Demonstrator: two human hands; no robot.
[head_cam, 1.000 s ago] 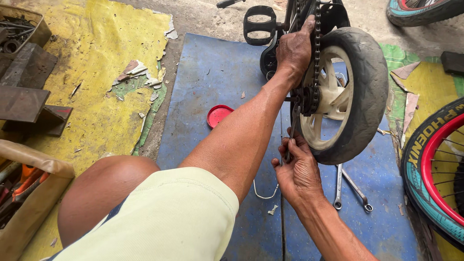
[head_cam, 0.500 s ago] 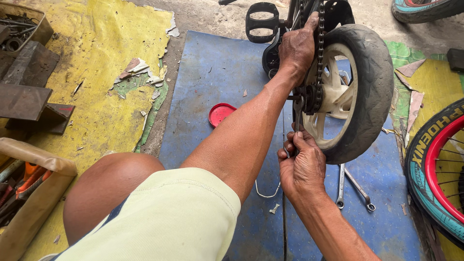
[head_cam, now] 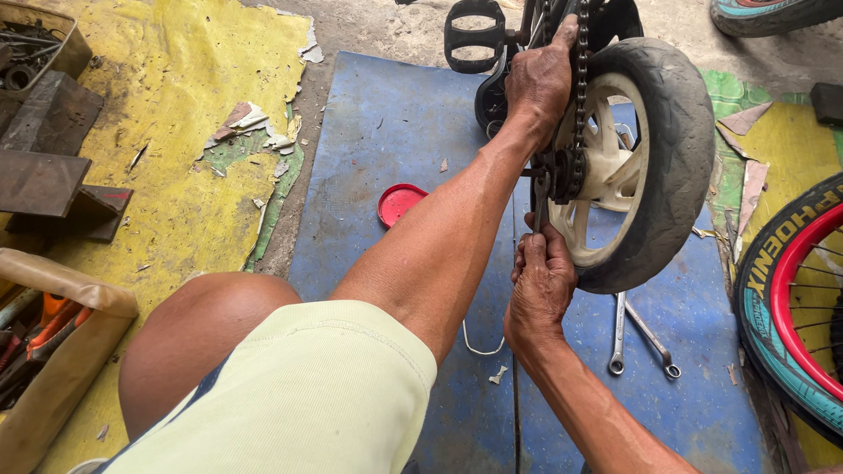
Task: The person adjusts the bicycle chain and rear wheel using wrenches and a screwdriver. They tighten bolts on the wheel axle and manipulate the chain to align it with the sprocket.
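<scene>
Hands at small black-tyred bicycle wheel (head_cam: 667,149)

Left hand (head_cam: 537,81) grips the black drive chain (head_cam: 580,79); right hand (head_cam: 540,285) is closed around a metal wrench (head_cam: 539,195) at the hub.

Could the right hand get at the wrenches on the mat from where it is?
Probably yes. The right hand is busy at the wheel hub, but the wrenches lie just beside it on the blue mat, uncovered, nothing between.

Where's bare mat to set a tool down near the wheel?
Free: blue mat between its left edge and the left forearm, above the red lid. Smaller patch at the mat's lower right, between the wrenches and the teal tyre. Crowded: under the wheel, where the right hand works at the axle and the left hand grips the chain.
</scene>
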